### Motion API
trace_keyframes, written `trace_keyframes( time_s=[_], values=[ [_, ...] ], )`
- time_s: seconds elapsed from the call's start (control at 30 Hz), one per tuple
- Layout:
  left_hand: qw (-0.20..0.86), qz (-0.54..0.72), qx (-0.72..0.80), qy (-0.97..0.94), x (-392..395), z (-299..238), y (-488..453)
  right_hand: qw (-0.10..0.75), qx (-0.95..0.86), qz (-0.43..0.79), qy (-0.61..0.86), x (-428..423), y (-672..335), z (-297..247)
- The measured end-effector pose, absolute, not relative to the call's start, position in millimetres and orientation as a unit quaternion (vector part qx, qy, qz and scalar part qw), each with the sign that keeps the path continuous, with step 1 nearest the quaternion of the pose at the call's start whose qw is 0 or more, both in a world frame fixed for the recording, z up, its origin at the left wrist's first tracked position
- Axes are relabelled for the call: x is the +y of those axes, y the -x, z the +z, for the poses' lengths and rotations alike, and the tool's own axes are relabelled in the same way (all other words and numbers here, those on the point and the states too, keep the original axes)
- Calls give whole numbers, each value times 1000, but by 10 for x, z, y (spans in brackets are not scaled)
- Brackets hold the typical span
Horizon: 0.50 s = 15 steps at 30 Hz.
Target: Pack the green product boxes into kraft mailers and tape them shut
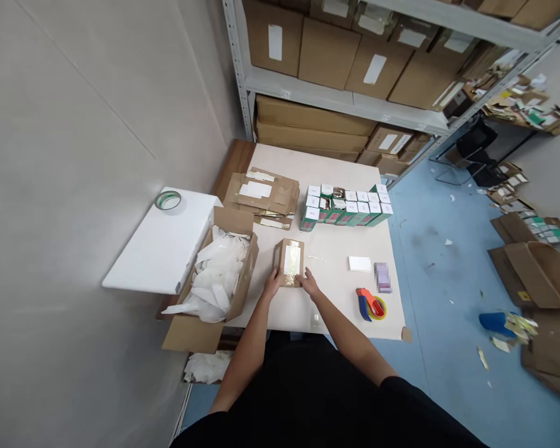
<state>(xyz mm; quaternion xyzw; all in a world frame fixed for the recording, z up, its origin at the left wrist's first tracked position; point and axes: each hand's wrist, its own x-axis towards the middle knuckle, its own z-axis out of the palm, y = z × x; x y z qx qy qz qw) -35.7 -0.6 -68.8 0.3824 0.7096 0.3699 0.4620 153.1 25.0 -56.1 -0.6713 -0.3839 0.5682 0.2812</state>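
Between my two hands on the table (280,311) is a small cardboard box (292,258) with a white label and shiny clear tape over its top. My left hand (272,282) grips the box at its lower left corner. On the opposite side, my right hand (308,284) presses against the lower right corner, with the thumb and fingers around the edge. Several flattened cardboard pieces (266,193) lie in a pile beyond the box. Farther to the right stand rows of small green and white boxes (348,205).
At left, an open carton (247,280) holds white plastic packing, beside a white surface (163,249) with a tape roll (168,200). A tape dispenser (371,305), a white card (359,264) and a purple item (382,277) lie at right. Shelving (308,87) with cartons stands behind.
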Motion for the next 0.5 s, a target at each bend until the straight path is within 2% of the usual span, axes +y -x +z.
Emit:
trace_keyframes(
  time_s=[0.1, 0.23, 0.5],
  values=[
    [556, 387, 634, -374, -37, -543, 326, 320, -383, 624, 601, 196, -1412, -536],
    [606, 421, 593, -323, -119, -293, 250, 347, -357, 643, 582, 190, -1520, -349],
    [523, 542, 583, -307, -527, 305, -232, 345, -452, 663, 487, 182, -1945, 381]
  ],
)
